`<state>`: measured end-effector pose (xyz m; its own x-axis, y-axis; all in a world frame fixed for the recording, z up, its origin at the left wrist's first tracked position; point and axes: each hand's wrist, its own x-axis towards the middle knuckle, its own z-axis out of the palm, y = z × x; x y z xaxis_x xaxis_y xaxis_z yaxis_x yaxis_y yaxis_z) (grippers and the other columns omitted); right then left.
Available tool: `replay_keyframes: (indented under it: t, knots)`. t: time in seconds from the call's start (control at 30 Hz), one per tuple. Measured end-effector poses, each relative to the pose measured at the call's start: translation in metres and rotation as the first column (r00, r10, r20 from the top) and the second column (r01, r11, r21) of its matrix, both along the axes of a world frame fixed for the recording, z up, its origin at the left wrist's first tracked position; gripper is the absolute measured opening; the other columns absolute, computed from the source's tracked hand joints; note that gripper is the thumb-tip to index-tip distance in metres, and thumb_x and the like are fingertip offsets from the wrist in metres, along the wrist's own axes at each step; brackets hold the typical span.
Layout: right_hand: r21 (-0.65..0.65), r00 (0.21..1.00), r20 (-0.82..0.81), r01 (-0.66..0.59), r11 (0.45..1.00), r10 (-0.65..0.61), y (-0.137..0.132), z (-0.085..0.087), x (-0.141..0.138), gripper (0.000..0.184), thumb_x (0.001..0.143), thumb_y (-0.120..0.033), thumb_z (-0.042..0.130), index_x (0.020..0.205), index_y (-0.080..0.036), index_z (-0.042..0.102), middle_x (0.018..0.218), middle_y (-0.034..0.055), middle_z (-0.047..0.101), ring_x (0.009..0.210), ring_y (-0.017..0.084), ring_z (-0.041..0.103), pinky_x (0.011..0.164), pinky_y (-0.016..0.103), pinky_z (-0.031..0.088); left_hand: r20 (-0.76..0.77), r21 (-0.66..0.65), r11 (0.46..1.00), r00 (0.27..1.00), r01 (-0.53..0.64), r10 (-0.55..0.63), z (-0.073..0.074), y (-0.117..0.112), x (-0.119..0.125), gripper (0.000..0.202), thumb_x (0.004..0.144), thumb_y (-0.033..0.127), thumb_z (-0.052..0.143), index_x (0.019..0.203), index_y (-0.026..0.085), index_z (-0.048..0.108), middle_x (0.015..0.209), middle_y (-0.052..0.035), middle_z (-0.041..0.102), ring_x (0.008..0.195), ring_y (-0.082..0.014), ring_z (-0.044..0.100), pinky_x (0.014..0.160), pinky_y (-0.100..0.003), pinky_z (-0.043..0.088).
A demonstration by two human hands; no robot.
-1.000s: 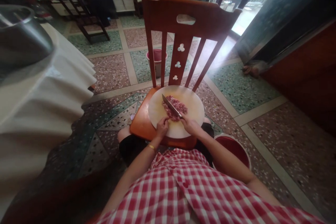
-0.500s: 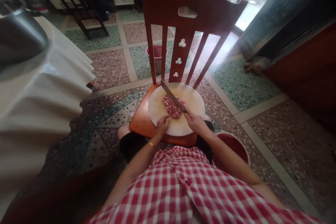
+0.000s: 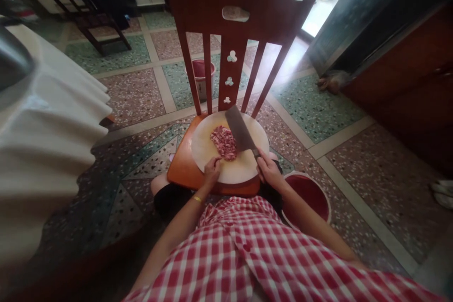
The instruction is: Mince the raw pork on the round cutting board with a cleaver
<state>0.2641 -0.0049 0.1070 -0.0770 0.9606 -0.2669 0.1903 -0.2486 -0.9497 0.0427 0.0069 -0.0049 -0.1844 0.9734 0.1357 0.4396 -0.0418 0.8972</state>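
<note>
In the head view, the broad grey metal cleaver (image 3: 239, 127), clasped by the closed right hand (image 3: 271, 171), had swung rightward off the chopped pink meat (image 3: 224, 143), left of centre on the round white board (image 3: 240, 169). The left hand (image 3: 212, 171) stayed curled at its near-left edge, grip unclear. A red-lined white bucket (image 3: 307, 197) flanked the brown wooden chair (image 3: 184, 166) on speckled tiles (image 3: 311, 108).

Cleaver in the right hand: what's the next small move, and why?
I'd probably swing the cleaver left, over the far part of the chopped meat. The right hand grips its handle, and the blade is right of the pile, broad face showing. The left hand has its fingertips close to the pile's near edge, so the far part seems safer.
</note>
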Motion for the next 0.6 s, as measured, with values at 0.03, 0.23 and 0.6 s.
replay_keyframes:
  t: [0.03, 0.23, 0.6]
  knots:
    - [-0.052, 0.996, -0.082, 0.039, 0.998, -0.043, -0.008, -0.002, 0.008, 0.059, 0.084, -0.044, 0.043, 0.138, -0.023, 0.03, 0.05, -0.0086, 0.048, 0.029, 0.008, 0.039, 0.029, 0.017, 0.033, -0.002, -0.005, 1.0, 1.0, -0.003, 0.003, 0.0, 0.0, 0.0, 0.024, 0.082, 0.021, 0.04, 0.089, 0.016, 0.062, 0.073, -0.0012, 0.063, 0.067, -0.0108, 0.056, 0.065, -0.021, 0.043]
    - [-0.344, 0.91, -0.261, 0.223, 0.912, -0.321, -0.038, -0.052, 0.026, 0.064, 0.084, -0.041, 0.043, 0.141, -0.026, 0.017, 0.049, -0.0099, 0.045, 0.028, 0.008, 0.037, 0.026, 0.017, 0.032, -0.031, -0.023, 1.0, 0.999, 0.008, -0.009, 0.002, 0.0, 0.0, 0.023, 0.082, 0.021, 0.04, 0.089, 0.016, 0.062, 0.071, -0.0013, 0.062, 0.066, -0.0108, 0.056, 0.064, -0.02, 0.043]
    - [0.024, 0.99, 0.138, -0.011, 1.0, 0.008, 0.031, -0.033, -0.028, 0.056, 0.088, -0.042, 0.033, 0.138, -0.018, 0.029, 0.059, -0.0035, 0.057, 0.04, 0.01, 0.051, 0.042, 0.021, 0.046, 0.004, -0.007, 1.0, 1.0, -0.009, 0.009, 0.004, 0.0, 0.002, 0.022, 0.08, 0.019, 0.041, 0.088, 0.017, 0.062, 0.073, -0.0014, 0.063, 0.067, -0.011, 0.057, 0.066, -0.021, 0.045]
